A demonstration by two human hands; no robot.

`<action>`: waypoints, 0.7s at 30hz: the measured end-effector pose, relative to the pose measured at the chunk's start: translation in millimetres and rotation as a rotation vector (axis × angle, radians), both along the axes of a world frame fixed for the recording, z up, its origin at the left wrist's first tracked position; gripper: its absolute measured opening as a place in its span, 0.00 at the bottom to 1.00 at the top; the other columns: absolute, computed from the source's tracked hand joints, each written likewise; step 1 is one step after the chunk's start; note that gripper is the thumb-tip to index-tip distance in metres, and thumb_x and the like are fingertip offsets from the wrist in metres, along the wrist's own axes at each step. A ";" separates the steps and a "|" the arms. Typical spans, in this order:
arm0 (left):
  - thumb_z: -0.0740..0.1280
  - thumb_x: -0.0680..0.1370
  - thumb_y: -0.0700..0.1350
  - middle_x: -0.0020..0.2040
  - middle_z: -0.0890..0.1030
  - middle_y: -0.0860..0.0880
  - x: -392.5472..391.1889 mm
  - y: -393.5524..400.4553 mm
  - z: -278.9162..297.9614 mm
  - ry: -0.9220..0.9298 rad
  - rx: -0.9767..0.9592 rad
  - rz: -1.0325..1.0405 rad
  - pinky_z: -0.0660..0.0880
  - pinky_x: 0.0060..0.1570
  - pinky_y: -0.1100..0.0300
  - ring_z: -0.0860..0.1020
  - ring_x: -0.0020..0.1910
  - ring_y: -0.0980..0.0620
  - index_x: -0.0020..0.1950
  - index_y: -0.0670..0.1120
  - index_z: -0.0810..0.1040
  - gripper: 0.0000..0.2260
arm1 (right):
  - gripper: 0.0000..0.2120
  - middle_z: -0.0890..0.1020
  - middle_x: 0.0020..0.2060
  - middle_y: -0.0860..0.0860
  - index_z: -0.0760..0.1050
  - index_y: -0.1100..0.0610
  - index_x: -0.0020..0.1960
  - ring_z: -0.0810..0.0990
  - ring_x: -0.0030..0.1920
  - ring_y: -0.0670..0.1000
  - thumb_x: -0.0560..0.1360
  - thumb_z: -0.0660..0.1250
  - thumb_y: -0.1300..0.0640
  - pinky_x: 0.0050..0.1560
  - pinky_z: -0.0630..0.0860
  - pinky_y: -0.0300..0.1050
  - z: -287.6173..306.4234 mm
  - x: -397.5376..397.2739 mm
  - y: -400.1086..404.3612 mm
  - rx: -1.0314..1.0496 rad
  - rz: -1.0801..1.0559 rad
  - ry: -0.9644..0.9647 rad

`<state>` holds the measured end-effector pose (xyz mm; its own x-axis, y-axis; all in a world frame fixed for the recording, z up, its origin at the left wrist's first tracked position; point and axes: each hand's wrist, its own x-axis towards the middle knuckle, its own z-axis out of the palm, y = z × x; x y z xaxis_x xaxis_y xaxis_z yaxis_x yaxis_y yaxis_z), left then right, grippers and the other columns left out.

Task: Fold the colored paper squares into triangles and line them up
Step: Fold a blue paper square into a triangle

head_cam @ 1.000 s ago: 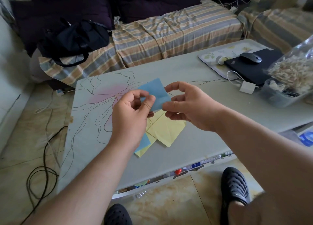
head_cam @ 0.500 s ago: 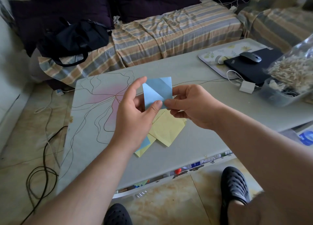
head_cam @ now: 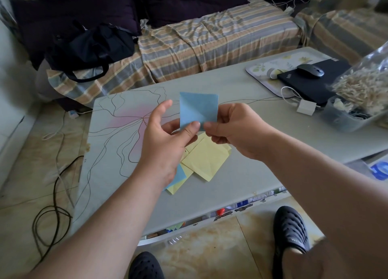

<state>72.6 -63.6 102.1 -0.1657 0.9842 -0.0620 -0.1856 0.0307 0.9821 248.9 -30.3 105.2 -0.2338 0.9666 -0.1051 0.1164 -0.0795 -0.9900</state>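
striped sofa (head_cam: 210,47), grey table (head_cam: 241,173), tiled floor (head_cam: 31,173), dim daylight

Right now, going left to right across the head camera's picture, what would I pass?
Black cable on the floor → black bag → left hand → blue paper → right hand → white charger → bag of pale clips.

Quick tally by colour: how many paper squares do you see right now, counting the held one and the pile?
Blue paper: 2, the creased blue paper square pinched by the left hand and right hand, plus a blue sheet peeking from the pile.
Yellow paper: at least 2, the top yellow sheet and a lower yellow sheet; overlaps may hide more.
Total: at least 4.
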 end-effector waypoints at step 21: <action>0.74 0.77 0.45 0.43 0.87 0.58 -8.8 -3.2 -2.6 0.618 -0.036 -0.187 0.80 0.56 0.53 0.84 0.47 0.56 0.74 0.66 0.68 0.30 | 0.20 0.84 0.50 0.42 0.78 0.40 0.64 0.78 0.38 0.44 0.74 0.77 0.52 0.38 0.76 0.42 0.6 3.7 -1.7 0.116 -0.027 -0.287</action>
